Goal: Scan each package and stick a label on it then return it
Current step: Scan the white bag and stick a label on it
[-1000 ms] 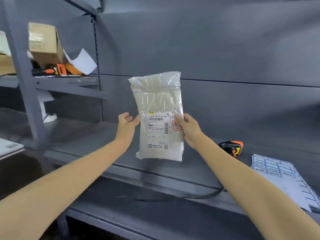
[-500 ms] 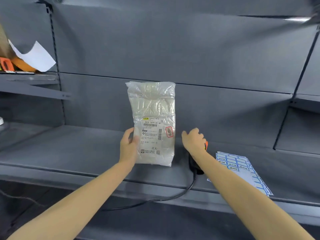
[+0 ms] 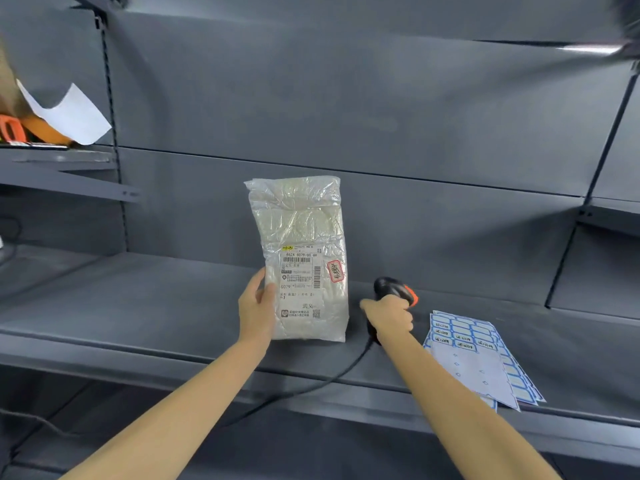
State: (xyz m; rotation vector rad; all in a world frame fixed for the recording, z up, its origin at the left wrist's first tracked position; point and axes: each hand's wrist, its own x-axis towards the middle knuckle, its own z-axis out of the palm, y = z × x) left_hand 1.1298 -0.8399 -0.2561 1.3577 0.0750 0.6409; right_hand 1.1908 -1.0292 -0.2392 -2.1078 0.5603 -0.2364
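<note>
A white plastic-wrapped package [image 3: 301, 230] stands upright over the grey shelf [image 3: 138, 299], its printed shipping label and a small red sticker facing me. My left hand [image 3: 258, 306] grips its lower left edge, thumb on the front. My right hand [image 3: 389, 315] is curled round the handle of a black and orange barcode scanner [image 3: 394, 289], just right of the package. The scanner's black cable [image 3: 329, 375] runs down over the shelf's front edge. Sheets of blue-bordered labels [image 3: 474, 348] lie on the shelf to the right of my right hand.
An upper left shelf [image 3: 59, 157] carries a cardboard box edge, orange tools [image 3: 14, 128] and a loose white paper [image 3: 69, 116]. A lower shelf [image 3: 311, 452] lies below my forearms. A shelf upright [image 3: 588, 188] divides off the bay at the right.
My right hand let go of the package, reached right and closed round the scanner, now lifted off the shelf. The left hand alone holds the package. My view swung right.
</note>
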